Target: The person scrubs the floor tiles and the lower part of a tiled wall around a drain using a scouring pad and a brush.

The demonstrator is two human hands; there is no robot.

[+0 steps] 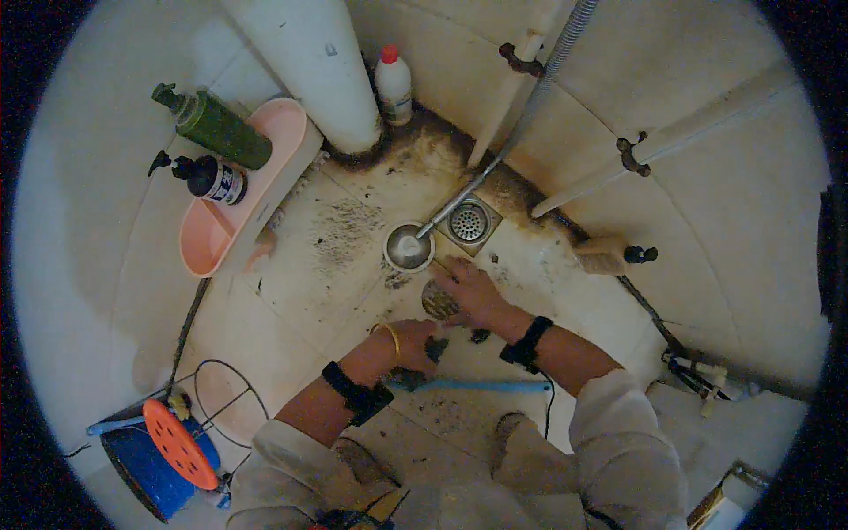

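Observation:
Low over the tiled floor, my right hand (pixel 474 294) has its fingers around the far right edge of a round, grimy drain cover (pixel 438 300). My left hand (pixel 412 344) is curled just nearer and to the left. A dark clump (pixel 435 348) shows at its fingertips, too unclear to name. Beyond both hands sits a round metal cup (pixel 409 247), with the end of a grey corrugated hose (pixel 481 177) reaching its rim. To its right is a square floor drain (pixel 468 221) with a perforated round grate. A blue-handled brush (pixel 481 386) lies on my side of the hands.
On the left, a pink shelf (pixel 208 234) holds a green pump bottle (pixel 221 130) and a dark one (pixel 215 180). A white bottle with a red cap (pixel 394 87) stands beside the thick white pipe (pixel 322 79). An orange perforated disc (pixel 179 444) leans at lower left.

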